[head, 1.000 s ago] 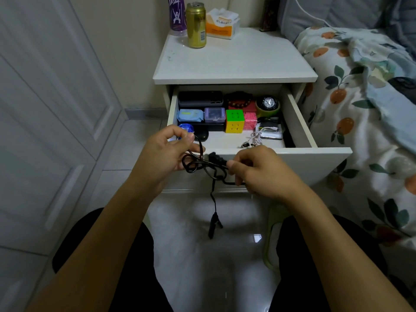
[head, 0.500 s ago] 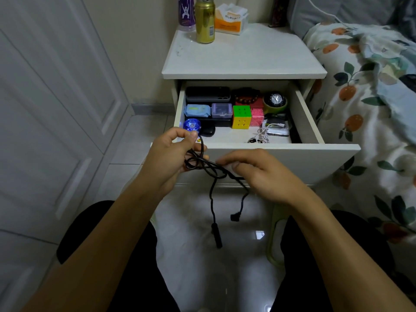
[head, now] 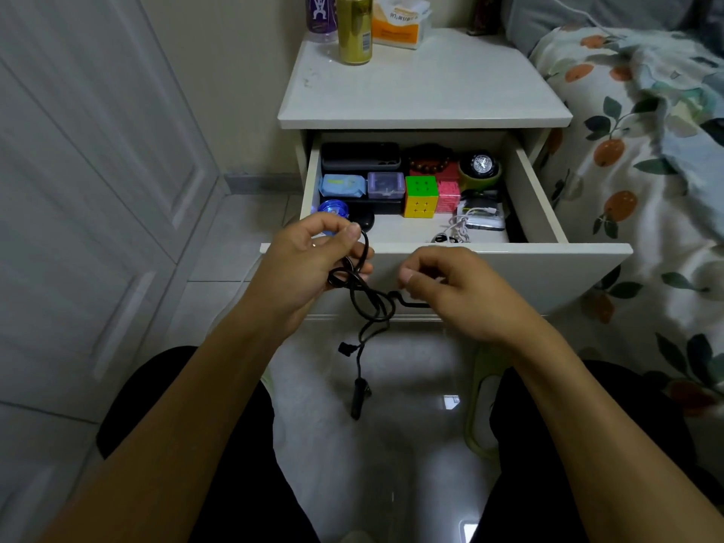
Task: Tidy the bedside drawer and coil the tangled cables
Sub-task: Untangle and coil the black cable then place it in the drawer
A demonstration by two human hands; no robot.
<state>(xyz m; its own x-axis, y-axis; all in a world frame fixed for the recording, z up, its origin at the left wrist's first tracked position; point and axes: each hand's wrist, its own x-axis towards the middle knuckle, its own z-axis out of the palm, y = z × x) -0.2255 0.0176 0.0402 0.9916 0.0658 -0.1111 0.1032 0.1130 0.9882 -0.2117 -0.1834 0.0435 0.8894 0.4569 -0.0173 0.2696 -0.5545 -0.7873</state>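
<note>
Since a moment earlier, both plug ends have dropped to dangle low while the loops gather tighter. Left hand (head: 313, 264) pinches the black cable (head: 366, 303) bundle; right hand (head: 442, 286) pinches its trailing run, before the open drawer (head: 470, 268). Steady, same-sized wraps should prevent new kinks.

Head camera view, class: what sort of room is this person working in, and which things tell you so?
Most likely a bedroom. A white bedside table with its drawer pulled open stands beside a bed covered in fruit-patterned bedding, and panelled wardrobe-like doors line the other side.
</note>
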